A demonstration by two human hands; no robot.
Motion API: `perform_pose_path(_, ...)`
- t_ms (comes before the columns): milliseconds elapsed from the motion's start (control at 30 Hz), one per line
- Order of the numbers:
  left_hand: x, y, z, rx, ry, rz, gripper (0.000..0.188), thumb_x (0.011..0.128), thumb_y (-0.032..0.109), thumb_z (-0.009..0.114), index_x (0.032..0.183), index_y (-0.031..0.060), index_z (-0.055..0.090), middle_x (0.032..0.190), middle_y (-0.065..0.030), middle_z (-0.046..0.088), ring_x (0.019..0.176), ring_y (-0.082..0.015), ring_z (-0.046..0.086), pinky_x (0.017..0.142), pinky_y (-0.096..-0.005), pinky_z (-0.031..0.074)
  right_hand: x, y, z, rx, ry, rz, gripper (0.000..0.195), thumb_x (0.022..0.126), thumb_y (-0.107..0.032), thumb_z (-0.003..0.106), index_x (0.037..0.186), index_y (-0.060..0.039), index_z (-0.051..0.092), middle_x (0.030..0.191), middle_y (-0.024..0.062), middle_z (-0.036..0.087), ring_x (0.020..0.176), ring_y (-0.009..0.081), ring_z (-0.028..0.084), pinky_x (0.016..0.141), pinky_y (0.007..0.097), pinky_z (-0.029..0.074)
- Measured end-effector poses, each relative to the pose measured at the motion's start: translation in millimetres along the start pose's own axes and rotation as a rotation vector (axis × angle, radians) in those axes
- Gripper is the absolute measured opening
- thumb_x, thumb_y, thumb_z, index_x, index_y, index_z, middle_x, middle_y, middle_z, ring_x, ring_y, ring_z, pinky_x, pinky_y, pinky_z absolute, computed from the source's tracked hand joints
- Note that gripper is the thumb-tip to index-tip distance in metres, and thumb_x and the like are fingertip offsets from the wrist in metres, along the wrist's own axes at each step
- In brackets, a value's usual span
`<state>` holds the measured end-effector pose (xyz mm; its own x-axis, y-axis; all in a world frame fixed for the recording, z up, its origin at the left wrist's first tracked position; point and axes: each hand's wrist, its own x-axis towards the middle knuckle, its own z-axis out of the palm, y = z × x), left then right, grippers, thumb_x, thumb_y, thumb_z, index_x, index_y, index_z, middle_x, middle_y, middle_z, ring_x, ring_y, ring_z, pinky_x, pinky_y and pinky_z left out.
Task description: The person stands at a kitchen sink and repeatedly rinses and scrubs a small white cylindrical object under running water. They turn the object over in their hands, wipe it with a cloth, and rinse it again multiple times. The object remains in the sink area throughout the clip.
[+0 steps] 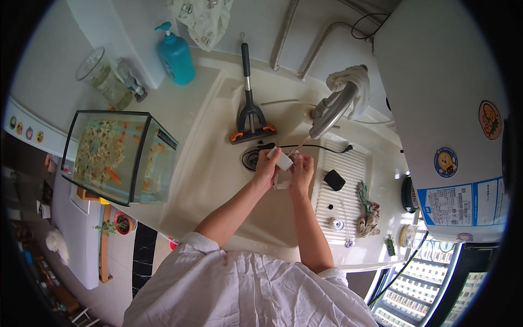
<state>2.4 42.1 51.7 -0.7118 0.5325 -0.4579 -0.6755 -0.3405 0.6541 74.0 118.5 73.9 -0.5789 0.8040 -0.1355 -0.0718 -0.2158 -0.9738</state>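
Under the sink faucet (333, 112), my left hand (267, 165) grips a small white block (281, 158), perhaps a sponge. My right hand (301, 171) holds a small translucent plastic part (282, 182) that hangs between both hands; its exact kind cannot be told. A thin stream of water runs from the spout towards the hands. Both are above the basin of the sink (229, 196), just right of the drain (251, 160). A black cable with a plug (347, 149) passes behind them. On the ribbed washboard (347, 180) to the right lie a black sponge block (334, 180) and a small round white part (336, 223).
A glass fish tank (118, 163) with goldfish stands on the left counter, near a teal pump bottle (176, 57) and a glass vase (106, 81). A sponge mop head (253, 133) leans in the basin. A crumpled cloth (369, 220) lies at right, beside a large white appliance (441, 102).
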Motion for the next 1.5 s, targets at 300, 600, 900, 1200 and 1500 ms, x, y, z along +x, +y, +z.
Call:
perform_pose_path(300, -10.5, 3.8, -6.2, 0.817, -0.149, 0.702, 0.064, 0.066, 0.008, 0.085, 0.118, 0.0052, 0.048, 0.127, -0.0112, 0.043, 0.115, -0.0235, 0.050, 0.096, -0.0348, 0.045, 5.4, -35.7, -41.7, 0.161, 0.020, 0.619, 0.015, 0.082, -0.010, 0.049, 0.097, -0.0063, 0.050, 0.082, 0.0080, 0.057, 0.060, 0.0142, 0.050, 0.048, 0.0289, 0.038)
perform_pose_path(600, -14.6, 7.5, -5.6, 0.919, -0.207, 0.851, 0.060, 0.064, 0.003, 0.081, 0.116, 0.0054, 0.053, 0.124, -0.0113, 0.049, 0.123, -0.0293, 0.044, 0.103, -0.0376, 0.039, -6.9, -95.2, -20.7, -0.358, -0.327, -0.004, 0.032, 0.071, -0.001, 0.063, 0.102, -0.0006, 0.062, 0.093, 0.0089, 0.061, 0.079, 0.0176, 0.060, 0.066, 0.0279, 0.048)
perform_pose_path(900, -13.2, 7.7, -4.3, 0.860, -0.250, 0.723, 0.052, 0.066, 0.000, 0.071, 0.114, 0.0053, 0.054, 0.113, -0.0112, 0.057, 0.112, -0.0308, 0.052, 0.096, -0.0389, 0.042, -3.4, -69.9, -0.8, -0.832, -0.534, -0.601, 0.019, 0.068, 0.001, 0.069, 0.085, -0.0045, 0.068, 0.101, 0.0128, 0.053, 0.079, 0.0279, 0.061, 0.069, 0.0343, 0.051)
perform_pose_path(1200, -9.6, 8.9, -0.8, 0.981, -0.270, 0.743, 0.046, 0.070, 0.000, 0.071, 0.113, 0.0061, 0.055, 0.110, -0.0083, 0.059, 0.103, -0.0223, 0.059, 0.086, -0.0337, 0.047, -0.9, -53.9, -5.3, -1.168, -0.423, -0.753, 0.026, 0.076, -0.006, 0.068, 0.102, -0.0097, 0.065, 0.119, 0.0163, 0.046, 0.109, 0.0365, 0.052, 0.082, 0.0422, 0.050)
perform_pose_path(1500, -9.2, 17.5, 3.6, 0.922, -0.375, 0.714, 0.050, 0.066, 0.000, 0.073, 0.113, 0.0051, 0.056, 0.112, -0.0105, 0.059, 0.107, -0.0295, 0.056, 0.090, -0.0362, 0.045, 7.2, -45.8, -22.4, -0.928, -0.369, -0.419, 0.017, 0.075, -0.004, 0.069, 0.091, -0.0081, 0.067, 0.129, 0.0178, 0.043, 0.115, 0.0317, 0.048, 0.074, 0.0391, 0.052)
